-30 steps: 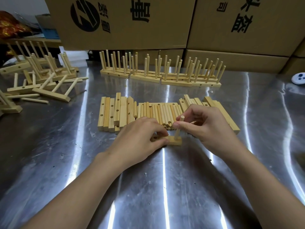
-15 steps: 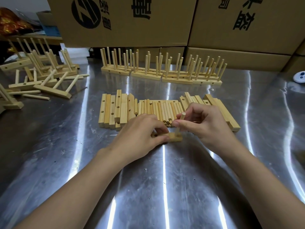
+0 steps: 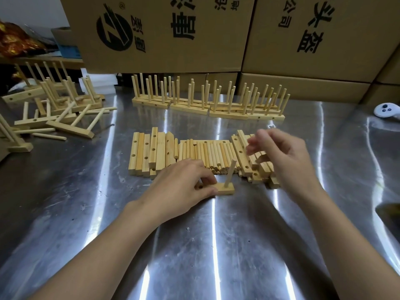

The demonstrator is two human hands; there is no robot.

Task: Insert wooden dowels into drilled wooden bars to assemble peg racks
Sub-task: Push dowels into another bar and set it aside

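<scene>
Left hand [image 3: 184, 187] pins the bar [image 3: 226, 189] flat on the table [image 3: 194, 245]; thumb and fingers [image 3: 208, 179] pinch its left end. One dowel [image 3: 230, 174] stands upright near the bar's right end, untouched. Right hand [image 3: 287, 156] hovers over the loose bars [image 3: 239, 148], its fingers loosely spread, blurred, holding nothing. Loose dowels [image 3: 207, 154] lie just behind the bar.
</scene>
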